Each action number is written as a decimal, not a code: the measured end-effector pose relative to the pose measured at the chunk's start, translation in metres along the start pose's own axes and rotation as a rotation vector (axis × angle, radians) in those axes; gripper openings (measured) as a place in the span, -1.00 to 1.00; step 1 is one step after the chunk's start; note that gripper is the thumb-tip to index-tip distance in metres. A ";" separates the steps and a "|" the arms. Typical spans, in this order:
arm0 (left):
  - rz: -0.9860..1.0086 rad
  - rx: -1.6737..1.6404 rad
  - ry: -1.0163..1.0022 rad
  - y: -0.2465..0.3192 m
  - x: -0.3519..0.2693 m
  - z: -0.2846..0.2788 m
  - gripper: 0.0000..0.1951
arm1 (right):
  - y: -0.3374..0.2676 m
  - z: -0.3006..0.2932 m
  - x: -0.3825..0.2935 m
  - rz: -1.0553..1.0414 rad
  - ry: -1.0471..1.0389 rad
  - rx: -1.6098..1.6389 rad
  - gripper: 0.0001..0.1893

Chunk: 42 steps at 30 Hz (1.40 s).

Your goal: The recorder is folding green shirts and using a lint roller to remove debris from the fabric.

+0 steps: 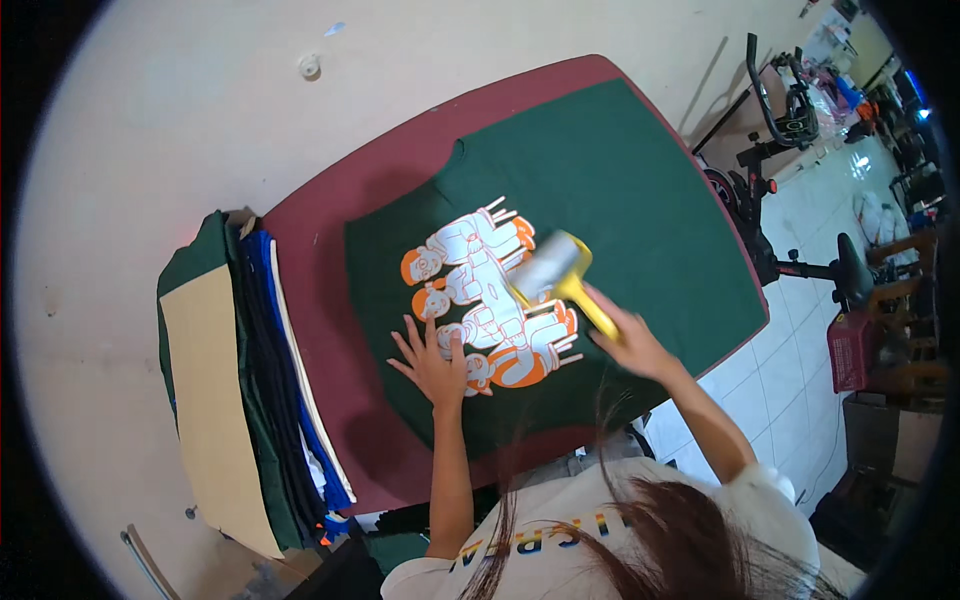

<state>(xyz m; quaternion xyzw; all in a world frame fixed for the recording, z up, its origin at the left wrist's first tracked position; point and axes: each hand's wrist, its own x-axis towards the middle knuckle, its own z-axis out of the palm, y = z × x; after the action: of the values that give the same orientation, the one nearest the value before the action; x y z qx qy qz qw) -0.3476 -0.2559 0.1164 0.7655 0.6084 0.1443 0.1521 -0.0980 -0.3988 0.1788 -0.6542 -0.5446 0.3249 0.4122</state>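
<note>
A dark green T-shirt (637, 172) lies spread on a maroon-topped table (319, 225). Its print of cartoon figures (487, 285), in white and orange, faces up. My left hand (435, 367) rests flat with fingers spread on the shirt and the edge of the print. In my right hand (626, 341) is the yellow handle of a lint roller (551, 266). The roller's pale cylinder is blurred and lies over the middle of the print, covering part of it.
Folded garments in green, navy and blue (281, 375) stand stacked at the table's left, beside a tan board (214, 412). A wall (187, 135) borders the far side. An exercise bike (780, 165) and a red plastic crate (851, 352) stand on the tiled floor (787, 360) at right.
</note>
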 end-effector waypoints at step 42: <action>-0.376 0.082 0.513 0.075 -0.162 0.035 -0.64 | 0.120 -0.212 -0.178 -0.035 -0.075 -0.276 -0.45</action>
<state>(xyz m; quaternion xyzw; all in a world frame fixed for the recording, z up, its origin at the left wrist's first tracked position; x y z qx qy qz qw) -0.3024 -0.4320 0.1095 0.5839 0.7629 0.2774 -0.0130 0.1055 -0.6204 0.1629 -0.6824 -0.6104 0.2638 0.3036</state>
